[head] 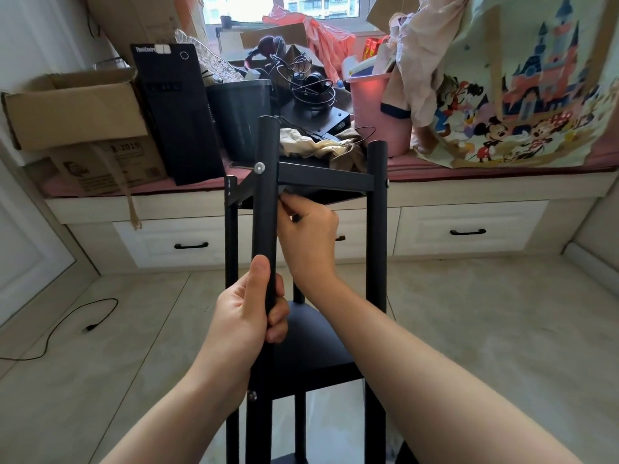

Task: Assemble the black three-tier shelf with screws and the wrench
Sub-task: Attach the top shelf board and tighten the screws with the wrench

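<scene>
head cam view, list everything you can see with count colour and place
shelf: 1, black, centre, standing on the floor
screw: 1, silver, on the near left post
computer tower: 1, black, left on the bench
cardboard boxes: 2, brown, far left, stacked
bin: 1, dark, behind the shelf
bucket: 1, pink, right of centre
cartoon cloth: 1, multicoloured, right
cable: 1, black, floor left
left hand: 1, grips the near left post
right hand: 1, fingers curled on something small under the top tier

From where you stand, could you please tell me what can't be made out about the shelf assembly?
- Right hand, head view: something dark is pinched under the top tier; the fingers hide what it is.
- Shelf feet: cut off by the bottom edge.
- Lower screw: partly hidden by the left hand's wrist.
</scene>
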`<state>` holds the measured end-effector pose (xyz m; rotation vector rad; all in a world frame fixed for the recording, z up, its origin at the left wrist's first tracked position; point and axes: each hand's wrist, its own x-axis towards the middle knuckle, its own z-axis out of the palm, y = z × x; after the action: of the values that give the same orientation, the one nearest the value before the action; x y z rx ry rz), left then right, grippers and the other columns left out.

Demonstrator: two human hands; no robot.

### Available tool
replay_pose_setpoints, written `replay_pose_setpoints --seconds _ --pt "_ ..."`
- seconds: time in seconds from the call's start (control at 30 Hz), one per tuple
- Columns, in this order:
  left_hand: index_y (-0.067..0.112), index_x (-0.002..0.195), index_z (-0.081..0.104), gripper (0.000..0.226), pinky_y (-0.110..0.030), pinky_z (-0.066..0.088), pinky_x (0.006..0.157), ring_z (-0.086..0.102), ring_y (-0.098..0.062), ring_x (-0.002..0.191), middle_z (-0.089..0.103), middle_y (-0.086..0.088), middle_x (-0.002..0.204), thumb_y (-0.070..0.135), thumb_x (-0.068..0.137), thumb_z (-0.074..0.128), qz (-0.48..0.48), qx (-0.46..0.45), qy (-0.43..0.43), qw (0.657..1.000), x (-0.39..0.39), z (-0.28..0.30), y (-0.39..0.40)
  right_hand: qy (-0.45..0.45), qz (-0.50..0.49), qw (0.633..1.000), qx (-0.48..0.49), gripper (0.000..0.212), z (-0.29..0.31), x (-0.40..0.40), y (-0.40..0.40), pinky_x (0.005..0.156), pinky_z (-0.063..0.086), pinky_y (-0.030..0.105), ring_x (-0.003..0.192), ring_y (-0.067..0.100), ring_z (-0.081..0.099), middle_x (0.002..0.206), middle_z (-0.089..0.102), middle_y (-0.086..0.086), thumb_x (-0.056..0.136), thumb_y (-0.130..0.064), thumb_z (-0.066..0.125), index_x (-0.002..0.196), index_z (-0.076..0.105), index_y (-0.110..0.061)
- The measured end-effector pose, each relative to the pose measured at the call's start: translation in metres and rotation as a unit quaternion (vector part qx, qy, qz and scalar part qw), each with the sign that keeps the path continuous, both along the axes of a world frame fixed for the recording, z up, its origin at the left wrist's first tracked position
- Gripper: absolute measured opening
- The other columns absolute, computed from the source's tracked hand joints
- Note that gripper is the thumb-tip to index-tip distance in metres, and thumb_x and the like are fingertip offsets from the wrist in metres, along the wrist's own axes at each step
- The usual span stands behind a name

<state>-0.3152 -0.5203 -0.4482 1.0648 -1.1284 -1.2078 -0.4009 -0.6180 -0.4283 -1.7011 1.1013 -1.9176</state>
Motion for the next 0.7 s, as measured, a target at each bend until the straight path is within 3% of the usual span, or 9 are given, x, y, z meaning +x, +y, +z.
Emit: replay_pose_setpoints --seconds 0.13,0.23,0.3,0.4,0.5,0.57,0.7 --pt "0.014 0.074 0.054 0.057 -0.018 0.035 0.043 0.035 -0.01 0.041 0.04 0.002 0.053 0.071 0.073 0.051 0.003 0.001 0.001 1.0 0.001 0.001 -0.001 0.019 -0.005 1.0 0.006 0.025 -0.001 -0.001 -0.001 0.055 0.04 0.006 0.052 -0.006 0.056 0.058 0.064 -0.002 0.093 -0.009 0.064 0.071 0.071 0.0" --pt "0.014 0.074 0.055 0.058 -0.019 0.036 0.043 0.036 -0.01 0.041 0.041 0.001 0.053 0.072 0.073 0.05 0.009 0.0 -0.004 1.0 0.002 0.001 -0.001 0.038 0.029 0.998 0.033 0.023 0.0 -0.007 0.002 0.063 0.055 0.035 0.057 0.012 0.064 0.067 0.069 0.005 0.096 -0.012 0.06 0.079 0.072 0.0" --pt "0.013 0.075 0.055 0.058 -0.019 0.036 0.043 0.036 -0.01 0.041 0.041 0.001 0.053 0.071 0.074 0.05 0.009 -0.002 -0.003 1.0 0.002 0.0 -0.001 0.056 0.048 0.996 0.057 0.023 0.0 -0.012 0.006 0.064 0.053 0.047 0.059 0.023 0.062 0.066 0.066 0.009 0.096 -0.013 0.059 0.081 0.07 -0.001" --pt "0.013 0.076 0.055 0.058 -0.02 0.036 0.043 0.036 -0.01 0.042 0.041 0.001 0.053 0.071 0.075 0.049 0.005 -0.002 -0.004 1.0 0.002 0.0 -0.001 0.081 0.081 0.988 0.103 0.029 0.003 -0.021 0.013 0.056 0.046 0.04 0.055 0.027 0.05 0.06 0.053 0.016 0.097 -0.016 0.059 0.071 0.063 -0.002" --pt "0.013 0.075 0.055 0.057 -0.02 0.036 0.043 0.037 -0.011 0.042 0.041 -0.001 0.054 0.07 0.076 0.048 0.002 -0.004 -0.006 1.0 0.002 0.0 -0.001 0.091 0.115 0.978 0.15 0.035 0.005 -0.03 0.018 0.054 0.036 0.027 0.053 0.013 0.042 0.052 0.045 -0.001 0.096 -0.014 0.059 0.062 0.058 -0.023" --pt "0.014 0.073 0.056 0.057 -0.019 0.036 0.042 0.037 -0.011 0.042 0.042 -0.001 0.053 0.071 0.075 0.049 0.002 -0.006 -0.006 1.0 0.001 0.0 -0.001 0.095 0.13 0.972 0.172 0.03 0.007 -0.035 0.021 0.056 0.037 0.027 0.054 0.011 0.045 0.053 0.049 -0.006 0.097 -0.014 0.058 0.069 0.064 -0.025" --pt "0.021 0.065 0.058 0.052 -0.018 0.035 0.041 0.036 -0.01 0.041 0.041 0.001 0.052 0.072 0.074 0.05 0.003 -0.01 -0.004 1.0 -0.001 0.0 -0.002 0.086 0.141 0.971 0.171 0.022 0.016 -0.044 0.024 0.065 0.045 0.026 0.068 0.013 0.061 0.074 0.068 0.001 0.094 -0.014 0.058 0.079 0.072 -0.021"
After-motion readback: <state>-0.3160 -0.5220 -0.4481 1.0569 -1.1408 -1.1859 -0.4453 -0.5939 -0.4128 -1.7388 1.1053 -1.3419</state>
